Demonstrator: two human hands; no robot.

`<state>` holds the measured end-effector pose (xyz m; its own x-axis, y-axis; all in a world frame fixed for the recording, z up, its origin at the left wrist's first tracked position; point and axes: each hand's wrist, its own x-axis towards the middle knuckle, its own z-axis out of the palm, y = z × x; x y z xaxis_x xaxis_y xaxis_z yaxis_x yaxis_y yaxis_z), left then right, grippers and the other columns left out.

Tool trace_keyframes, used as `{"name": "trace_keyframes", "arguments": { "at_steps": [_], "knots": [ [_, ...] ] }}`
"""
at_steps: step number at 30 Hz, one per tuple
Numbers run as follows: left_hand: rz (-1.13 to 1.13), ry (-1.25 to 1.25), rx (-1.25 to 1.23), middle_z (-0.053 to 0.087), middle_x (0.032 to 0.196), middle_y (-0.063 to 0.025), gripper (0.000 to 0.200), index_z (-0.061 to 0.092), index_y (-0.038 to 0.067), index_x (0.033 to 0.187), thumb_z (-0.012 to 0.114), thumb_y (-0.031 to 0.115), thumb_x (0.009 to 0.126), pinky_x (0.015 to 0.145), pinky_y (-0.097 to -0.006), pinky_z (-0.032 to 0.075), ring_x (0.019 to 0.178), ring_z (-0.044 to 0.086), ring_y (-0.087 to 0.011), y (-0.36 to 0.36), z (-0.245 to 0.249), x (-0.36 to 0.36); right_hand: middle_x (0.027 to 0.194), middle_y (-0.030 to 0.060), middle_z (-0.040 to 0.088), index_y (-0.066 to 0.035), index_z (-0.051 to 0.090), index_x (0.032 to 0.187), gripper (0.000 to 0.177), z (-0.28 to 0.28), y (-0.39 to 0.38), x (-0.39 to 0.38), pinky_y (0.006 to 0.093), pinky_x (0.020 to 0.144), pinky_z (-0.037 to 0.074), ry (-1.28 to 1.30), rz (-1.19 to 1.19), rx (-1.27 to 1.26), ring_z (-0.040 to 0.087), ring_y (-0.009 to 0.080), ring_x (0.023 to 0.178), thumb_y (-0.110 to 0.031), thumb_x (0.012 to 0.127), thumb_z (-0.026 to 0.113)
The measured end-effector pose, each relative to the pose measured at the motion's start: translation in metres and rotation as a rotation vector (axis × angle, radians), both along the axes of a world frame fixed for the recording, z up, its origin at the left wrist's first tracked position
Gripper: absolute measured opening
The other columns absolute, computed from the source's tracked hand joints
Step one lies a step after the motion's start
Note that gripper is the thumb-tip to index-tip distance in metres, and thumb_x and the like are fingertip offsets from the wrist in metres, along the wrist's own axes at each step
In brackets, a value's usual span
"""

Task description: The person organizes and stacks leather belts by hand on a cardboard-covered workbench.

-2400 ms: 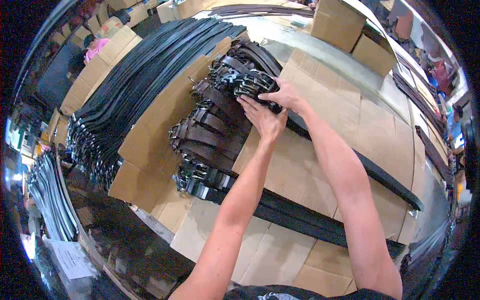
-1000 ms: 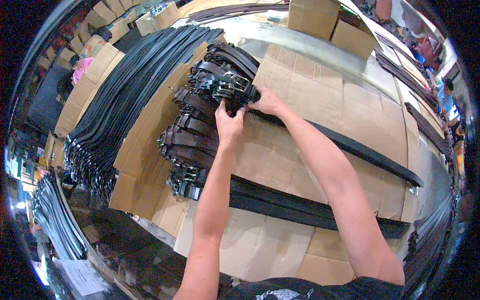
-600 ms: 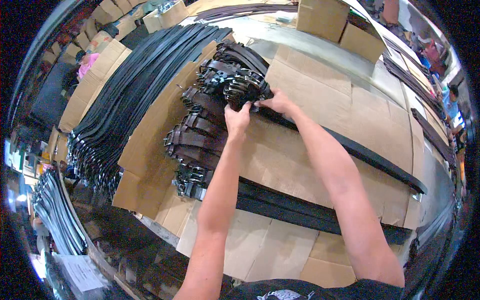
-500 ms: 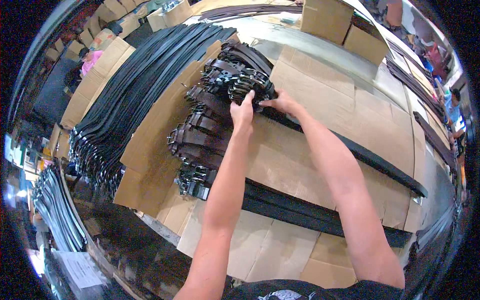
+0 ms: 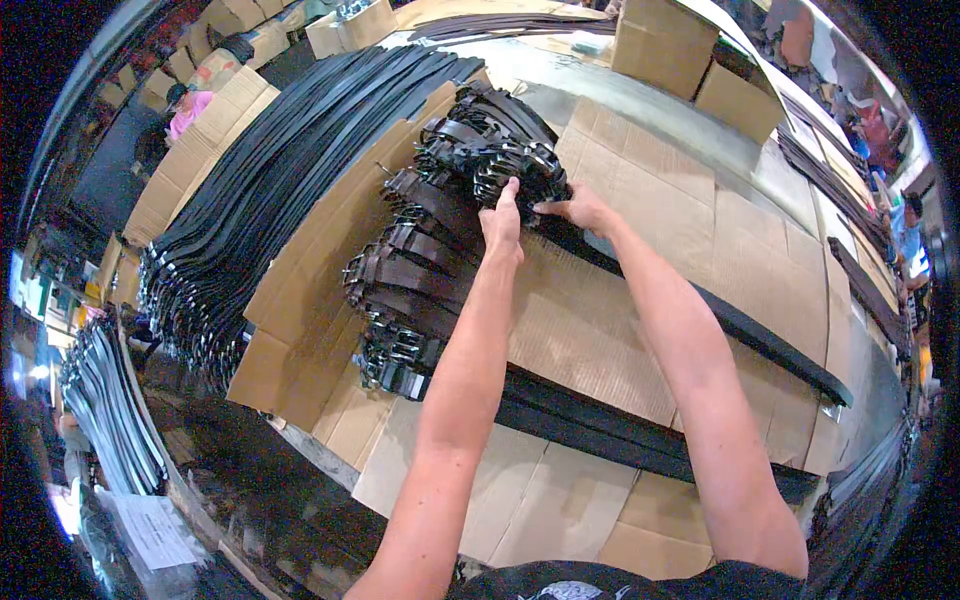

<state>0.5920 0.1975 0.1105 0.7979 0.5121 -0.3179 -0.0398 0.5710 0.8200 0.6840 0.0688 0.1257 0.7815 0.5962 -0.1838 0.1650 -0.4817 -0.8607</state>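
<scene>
A bundle of dark leather belts (image 5: 522, 172) sits between my two hands, its metal buckles gathered at the near end. My left hand (image 5: 502, 224) grips the buckle end from the near side, thumb on top. At the bundle's right side, my right hand (image 5: 582, 209) is closed around it, with some fingers hidden. From there the black straps (image 5: 740, 315) run toward the lower right. More brown belts with buckles (image 5: 405, 275) lie bunched just left of my left wrist. Below them is another group of buckles (image 5: 395, 358), whose black straps (image 5: 600, 432) extend to the right.
Cardboard sheets (image 5: 585, 310) lie under the belts. An upright cardboard flap (image 5: 315, 270) separates them from a large stack of black belts (image 5: 270, 170). An open cardboard box (image 5: 665, 45) stands at the back. A person in pink (image 5: 188, 112) is at the far left.
My hands and the bundle's buckle end have shifted slightly to the right. The whole view has also moved a little. Both hands keep their hold.
</scene>
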Motion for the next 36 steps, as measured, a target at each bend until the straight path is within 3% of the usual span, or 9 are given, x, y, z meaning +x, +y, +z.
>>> {"name": "trace_keyframes", "arguments": {
  "at_steps": [8, 13, 16, 18, 23, 27, 29, 33, 36],
  "knots": [
    [0.088, 0.096, 0.063, 0.041, 0.128, -0.0165, 0.083, 0.028, -0.006, 0.127, 0.071, 0.04, 0.072, 0.1, -0.0374, 0.03, 0.116, 0.041, -0.0254, 0.0, -0.027, 0.008, 0.097, 0.0064, 0.064, -0.006, 0.063, 0.104, 0.048, 0.013, -0.006, -0.01, 0.032, 0.082, 0.043, -0.025, 0.008, -0.049, 0.056, 0.0178, 0.089, -0.03, 0.066, 0.078],
    [0.227, 0.151, 0.173, 0.04, 0.127, -0.0176, 0.083, 0.026, -0.005, 0.126, 0.072, 0.038, 0.071, 0.1, -0.0362, 0.03, 0.116, 0.042, -0.026, -0.023, 0.005, -0.013, 0.102, 0.0072, 0.062, -0.003, 0.059, 0.11, 0.055, 0.01, -0.008, -0.009, 0.0313, 0.085, 0.041, -0.006, -0.01, -0.12, 0.055, 0.0182, 0.094, -0.03, 0.066, 0.078],
    [0.259, 0.165, 0.248, 0.041, 0.127, -0.0168, 0.084, 0.027, -0.005, 0.126, 0.074, 0.036, 0.07, 0.099, -0.035, 0.031, 0.115, 0.042, -0.0255, -0.027, 0.018, -0.018, 0.105, 0.0073, 0.061, -0.001, 0.058, 0.11, 0.056, 0.016, -0.017, -0.013, 0.0305, 0.087, 0.04, 0.128, 0.041, 0.11, 0.054, 0.0175, 0.097, -0.029, 0.066, 0.078],
    [0.268, 0.171, 0.302, 0.043, 0.125, -0.0154, 0.083, 0.029, -0.004, 0.127, 0.075, 0.035, 0.069, 0.098, -0.0341, 0.032, 0.114, 0.043, -0.0248, -0.026, 0.019, -0.016, 0.106, 0.0073, 0.061, 0.0, 0.057, 0.111, 0.055, 0.017, -0.019, -0.012, 0.0305, 0.089, 0.04, 0.128, 0.0, 0.076, 0.054, 0.0172, 0.098, -0.028, 0.067, 0.078],
    [0.183, -0.058, 0.294, 0.05, 0.118, -0.012, 0.077, 0.037, -0.004, 0.124, 0.075, 0.034, 0.068, 0.096, -0.0324, 0.033, 0.111, 0.045, -0.0233, -0.005, 0.002, -0.001, 0.108, 0.0068, 0.061, 0.0, 0.057, 0.111, 0.052, 0.011, -0.024, -0.007, 0.0297, 0.089, 0.04, 0.189, 0.054, 0.181, 0.054, 0.0163, 0.098, -0.025, 0.07, 0.076],
    [0.017, -0.145, -0.046, 0.051, 0.113, -0.0114, 0.07, 0.04, -0.003, 0.121, 0.059, 0.048, 0.077, 0.091, -0.0337, 0.037, 0.103, 0.047, -0.0222, 0.02, -0.01, 0.015, 0.106, 0.0058, 0.061, -0.001, 0.058, 0.111, 0.05, 0.029, -0.026, -0.018, 0.0291, 0.088, 0.04, 0.206, 0.065, 0.138, 0.054, 0.0157, 0.097, -0.024, 0.07, 0.076],
    [-0.052, -0.163, -0.038, 0.049, 0.117, -0.0135, 0.073, 0.037, -0.006, 0.122, 0.056, 0.049, 0.077, 0.089, -0.0342, 0.039, 0.105, 0.047, -0.022, 0.031, -0.014, 0.022, 0.105, 0.0055, 0.062, -0.002, 0.059, 0.111, 0.049, 0.026, -0.025, -0.017, 0.0292, 0.087, 0.04, 0.162, 0.055, 0.111, 0.055, 0.0156, 0.096, -0.024, 0.07, 0.076],
    [-0.249, -0.118, -0.031, 0.05, 0.118, -0.0182, 0.077, 0.045, -0.008, 0.12, 0.056, 0.054, 0.075, 0.09, -0.0374, 0.04, 0.106, 0.05, -0.0274, 0.042, 0.006, 0.017, 0.1, 0.0058, 0.064, -0.005, 0.062, 0.106, 0.045, 0.018, -0.021, -0.015, 0.0297, 0.085, 0.042, -0.017, -0.036, -0.077, 0.055, 0.0155, 0.092, -0.024, 0.068, 0.078],
    [-0.054, 0.194, 0.295, 0.051, 0.118, -0.022, 0.091, 0.045, -0.015, 0.118, 0.061, 0.06, 0.068, 0.093, -0.039, 0.038, 0.109, 0.05, -0.0296, 0.031, 0.043, 0.006, 0.098, 0.0064, 0.064, -0.006, 0.064, 0.102, 0.044, 0.012, -0.015, -0.018, 0.0302, 0.083, 0.043, -0.105, -0.057, -0.131, 0.056, 0.0163, 0.09, -0.027, 0.067, 0.078]
  ]
}}
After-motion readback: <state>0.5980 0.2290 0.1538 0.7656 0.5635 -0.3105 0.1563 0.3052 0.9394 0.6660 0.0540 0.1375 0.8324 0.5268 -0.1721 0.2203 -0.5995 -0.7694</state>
